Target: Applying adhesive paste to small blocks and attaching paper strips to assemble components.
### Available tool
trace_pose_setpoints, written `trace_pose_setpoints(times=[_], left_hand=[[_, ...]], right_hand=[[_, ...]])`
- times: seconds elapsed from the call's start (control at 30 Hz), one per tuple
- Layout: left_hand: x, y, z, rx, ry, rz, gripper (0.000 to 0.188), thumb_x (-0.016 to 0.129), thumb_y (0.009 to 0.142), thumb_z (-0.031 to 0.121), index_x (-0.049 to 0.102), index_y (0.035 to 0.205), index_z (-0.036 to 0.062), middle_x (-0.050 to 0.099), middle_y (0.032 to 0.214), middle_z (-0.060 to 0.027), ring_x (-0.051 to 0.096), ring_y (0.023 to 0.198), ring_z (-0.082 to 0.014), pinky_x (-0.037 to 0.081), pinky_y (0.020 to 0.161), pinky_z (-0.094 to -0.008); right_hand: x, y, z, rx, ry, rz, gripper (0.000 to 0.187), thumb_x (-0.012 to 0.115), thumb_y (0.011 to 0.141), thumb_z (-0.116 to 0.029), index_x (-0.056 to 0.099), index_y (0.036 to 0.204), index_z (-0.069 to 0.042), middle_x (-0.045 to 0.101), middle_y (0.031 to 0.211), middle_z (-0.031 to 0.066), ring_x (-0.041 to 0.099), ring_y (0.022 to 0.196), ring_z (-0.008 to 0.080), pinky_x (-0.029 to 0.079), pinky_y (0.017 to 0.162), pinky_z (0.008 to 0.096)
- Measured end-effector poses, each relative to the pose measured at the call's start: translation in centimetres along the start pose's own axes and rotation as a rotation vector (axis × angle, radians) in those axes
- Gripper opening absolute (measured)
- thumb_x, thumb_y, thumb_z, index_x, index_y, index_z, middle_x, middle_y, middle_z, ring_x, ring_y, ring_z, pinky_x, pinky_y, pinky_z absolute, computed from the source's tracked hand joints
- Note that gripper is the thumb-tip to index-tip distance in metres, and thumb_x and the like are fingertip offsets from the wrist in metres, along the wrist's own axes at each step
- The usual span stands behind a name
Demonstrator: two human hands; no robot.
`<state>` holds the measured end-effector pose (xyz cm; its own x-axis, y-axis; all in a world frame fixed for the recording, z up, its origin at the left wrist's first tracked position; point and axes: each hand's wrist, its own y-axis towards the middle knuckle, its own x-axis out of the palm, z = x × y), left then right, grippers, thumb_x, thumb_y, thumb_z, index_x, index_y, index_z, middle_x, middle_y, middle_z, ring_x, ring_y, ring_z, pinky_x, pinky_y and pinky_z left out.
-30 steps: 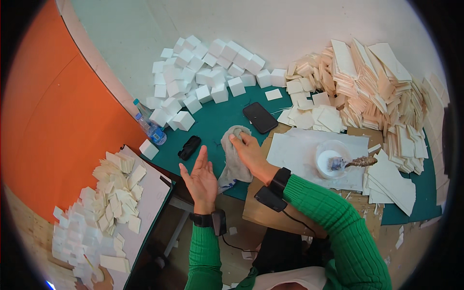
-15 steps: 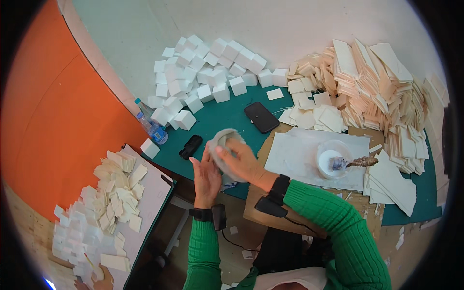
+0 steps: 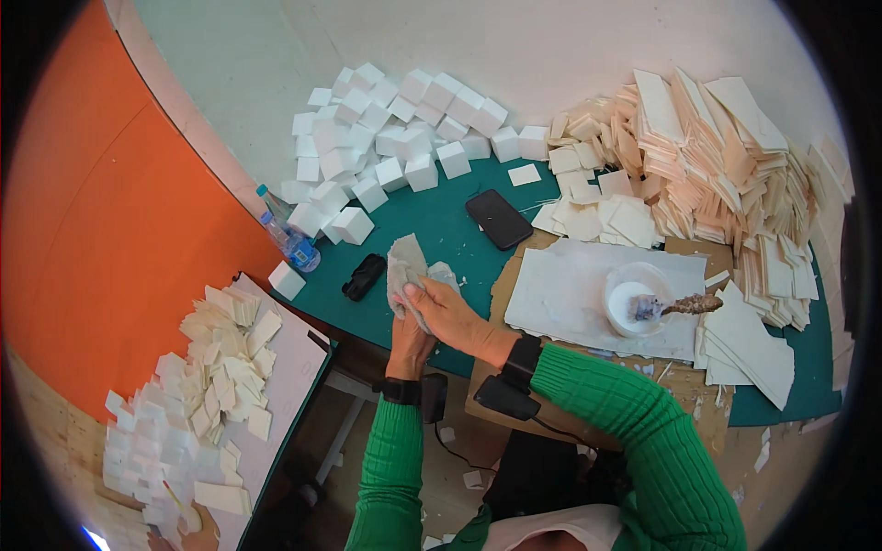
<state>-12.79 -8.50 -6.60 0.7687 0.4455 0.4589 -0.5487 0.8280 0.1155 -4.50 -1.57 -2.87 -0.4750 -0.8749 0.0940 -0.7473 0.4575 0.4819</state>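
A grey cloth rag is bunched between my hands above the near part of the green table. My right hand is closed on it, with the thumb pressed on the cloth. My left hand is closed against the rag from below. The cloth and my right hand hide most of its fingers. A pale crumpled piece shows just behind my right hand. Beyond the rag, to the left, lies a small black object, nearest to my left hand.
White foam blocks are heaped at the back. Stacked cream sheets fill the right side. A tub of white liquid with a brush stands on white board. A phone and bottle lie behind; a person's hand is lower left.
The open left hand has closed against the rag, and its fingers are now mostly covered. My right hand has shifted slightly nearer to me, turning the cloth upright.
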Motion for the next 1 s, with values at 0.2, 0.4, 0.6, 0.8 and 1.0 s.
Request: trace_pose_setpoints(times=[0.2, 0.4, 0.6, 0.8, 1.0], left_hand=[[-2.1, 0.5, -1.4, 0.042, 0.084, -0.160, 0.066, 0.062, 0.089, 0.039, 0.036, 0.135, -0.0002, 0.049, 0.128, -0.0113, 0.048, 0.119, -0.0223, 0.041, 0.099, -0.0350], [-3.3, 1.0, -0.3, 0.046, 0.405, -0.242, 0.091, 0.076, 0.074, 0.045, 0.030, 0.138, -0.0005, 0.045, 0.132, -0.0108, 0.046, 0.121, -0.0221, 0.039, 0.101, -0.0337], [-0.1, 1.3, 3.3, 0.526, 0.474, -0.158, 0.119, 0.085, 0.059, 0.046, 0.017, 0.145, 0.0005, 0.019, 0.152, -0.0151, 0.025, 0.138, -0.0246, 0.024, 0.111, -0.0359], [-0.3, 0.3, 4.5, 1.062, 1.416, 0.391, 0.125, 0.086, 0.057, 0.039, 0.006, 0.148, 0.0044, 0.004, 0.153, -0.0232, 0.006, 0.142, -0.0375, 0.003, 0.112, -0.0516], [0.8, 0.2, 3.5, 1.239, 1.576, 0.389, 0.121, 0.085, 0.061, 0.034, 0.005, 0.148, 0.0093, 0.003, 0.153, -0.0244, 0.004, 0.141, -0.0442, 0.000, 0.109, -0.0598]], right_hand=[[-1.8, 0.7, -1.8, 0.298, -0.003, -0.147, 0.035, 0.045, 0.099, -0.031, 0.057, 0.090, 0.001, 0.057, 0.077, 0.0045, 0.052, 0.072, 0.0106, 0.044, 0.065, 0.0270], [-3.3, 1.3, -1.8, 0.339, 0.004, -0.335, 0.036, 0.045, 0.099, -0.032, 0.061, 0.090, -0.001, 0.057, 0.074, 0.0003, 0.053, 0.070, 0.0071, 0.044, 0.060, 0.0243], [-5.0, 0.3, -2.9, 0.472, 0.170, -0.158, 0.043, 0.049, 0.096, -0.040, 0.062, 0.090, 0.000, 0.058, 0.072, -0.0004, 0.054, 0.070, 0.0068, 0.043, 0.060, 0.0246], [-3.9, -0.6, -1.5, 0.286, -0.163, -0.131, 0.042, 0.053, 0.093, -0.038, 0.059, 0.085, 0.003, 0.061, 0.069, 0.0104, 0.058, 0.063, 0.0195, 0.044, 0.056, 0.0361], [-2.7, -0.6, 0.8, -0.019, -0.562, 0.053, 0.044, 0.054, 0.092, -0.036, 0.053, 0.071, 0.002, 0.057, 0.070, 0.0214, 0.057, 0.064, 0.0363, 0.041, 0.057, 0.0431]])
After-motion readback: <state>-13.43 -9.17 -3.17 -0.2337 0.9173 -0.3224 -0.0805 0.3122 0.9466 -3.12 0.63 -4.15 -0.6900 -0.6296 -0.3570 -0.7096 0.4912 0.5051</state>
